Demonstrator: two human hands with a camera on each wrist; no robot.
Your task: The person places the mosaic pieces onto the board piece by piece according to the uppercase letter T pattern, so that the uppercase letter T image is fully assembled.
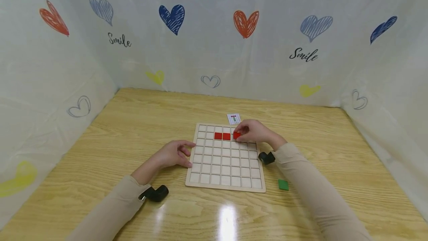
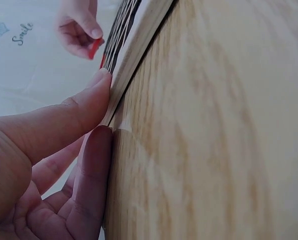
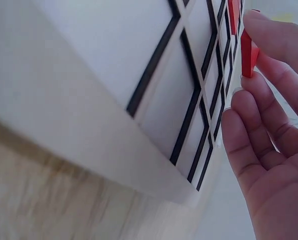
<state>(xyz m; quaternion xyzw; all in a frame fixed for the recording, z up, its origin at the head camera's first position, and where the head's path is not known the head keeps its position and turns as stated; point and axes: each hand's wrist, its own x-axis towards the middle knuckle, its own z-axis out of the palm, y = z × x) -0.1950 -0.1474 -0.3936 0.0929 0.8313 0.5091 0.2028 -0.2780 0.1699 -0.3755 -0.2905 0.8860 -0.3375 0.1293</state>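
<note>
A square wooden grid board [image 1: 225, 188] lies on the table, two red tiles [image 1: 226, 136] side by side in its second row from the far edge. My right hand [image 1: 255, 131] pinches another red tile [image 1: 236, 135] between thumb and fingers, just right of those two. In the right wrist view this held tile [image 3: 246, 54] is tilted and stands off the board's surface. My left hand [image 1: 174, 153] touches the board's left edge with its thumb and a finger, spread apart along it. Its thumb [image 2: 89, 100] rests against the rim in the left wrist view.
Behind the board lies a small card [image 1: 233, 118] with a red and green T pattern on a grid. A green tile [image 1: 283, 184] is on the table to the board's right, near my right sleeve [image 1: 314, 189]. White curtains [image 1: 214, 47] with hearts surround the table's back and sides.
</note>
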